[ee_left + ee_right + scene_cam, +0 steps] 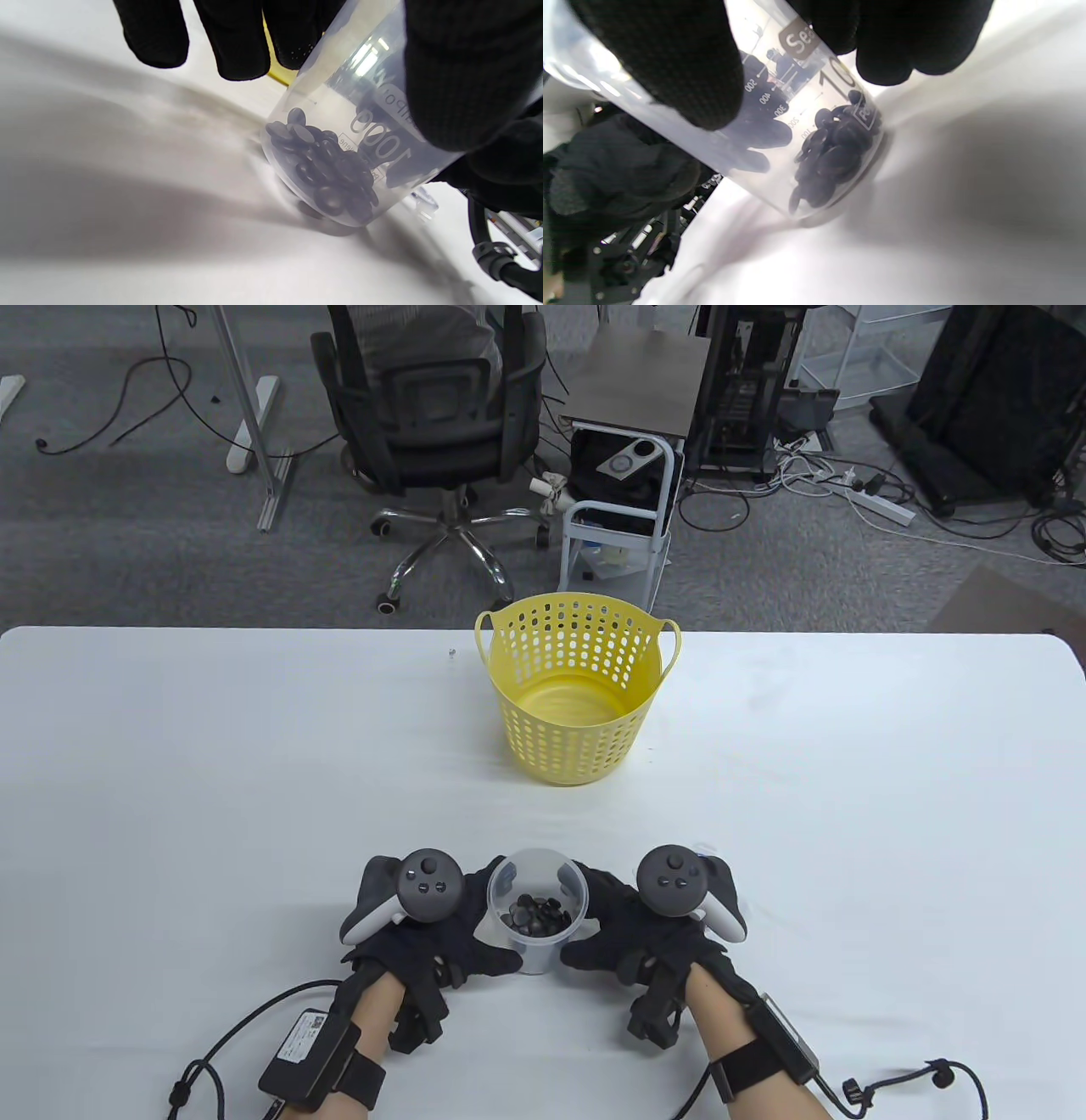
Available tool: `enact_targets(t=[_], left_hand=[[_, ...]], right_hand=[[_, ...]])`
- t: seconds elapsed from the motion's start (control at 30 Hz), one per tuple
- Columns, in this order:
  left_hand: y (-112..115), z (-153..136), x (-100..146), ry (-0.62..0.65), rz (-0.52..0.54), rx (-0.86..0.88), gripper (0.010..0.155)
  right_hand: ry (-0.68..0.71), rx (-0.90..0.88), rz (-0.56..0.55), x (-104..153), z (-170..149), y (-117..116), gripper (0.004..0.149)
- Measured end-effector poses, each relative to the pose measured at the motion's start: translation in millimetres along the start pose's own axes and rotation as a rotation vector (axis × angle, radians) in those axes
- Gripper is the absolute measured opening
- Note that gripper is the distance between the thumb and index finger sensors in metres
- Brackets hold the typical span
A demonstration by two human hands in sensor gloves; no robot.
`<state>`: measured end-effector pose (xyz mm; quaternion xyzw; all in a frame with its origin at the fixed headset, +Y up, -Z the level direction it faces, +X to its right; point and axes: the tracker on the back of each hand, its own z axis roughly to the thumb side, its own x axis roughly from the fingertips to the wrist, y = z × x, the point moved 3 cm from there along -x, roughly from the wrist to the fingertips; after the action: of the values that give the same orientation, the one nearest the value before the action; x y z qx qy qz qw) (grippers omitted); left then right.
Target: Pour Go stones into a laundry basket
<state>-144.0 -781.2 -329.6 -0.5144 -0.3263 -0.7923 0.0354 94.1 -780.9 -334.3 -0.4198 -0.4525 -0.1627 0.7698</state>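
A clear plastic measuring cup [536,909] with black Go stones [537,914] in its bottom stands near the table's front edge. My left hand [441,929] grips its left side and my right hand [632,929] grips its right side. In the left wrist view the cup [360,140] holds the stones [326,169] with my thumb across its wall. In the right wrist view the cup [797,140] and stones [831,156] show under my fingers. A yellow perforated laundry basket [577,687] stands upright farther back, at the table's middle.
The white table [212,780] stretches wide on both sides. A tiny object [451,651] lies left of the basket near the far edge. Beyond the table stand an office chair [441,432] and a small cart [624,500].
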Motion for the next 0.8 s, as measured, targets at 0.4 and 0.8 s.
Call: enact_targets(t=[0.4, 0.8], left_hand=[[-22, 20, 15, 0.115, 0.191, 0.196, 0.117], [-28, 28, 26, 0.232, 0.359, 0.407, 0.127]], right_hand=[[0.138, -0.112, -0.223, 18, 31, 22, 0.093], [0.194, -0.189, -0.372, 30, 59, 16, 0.09]])
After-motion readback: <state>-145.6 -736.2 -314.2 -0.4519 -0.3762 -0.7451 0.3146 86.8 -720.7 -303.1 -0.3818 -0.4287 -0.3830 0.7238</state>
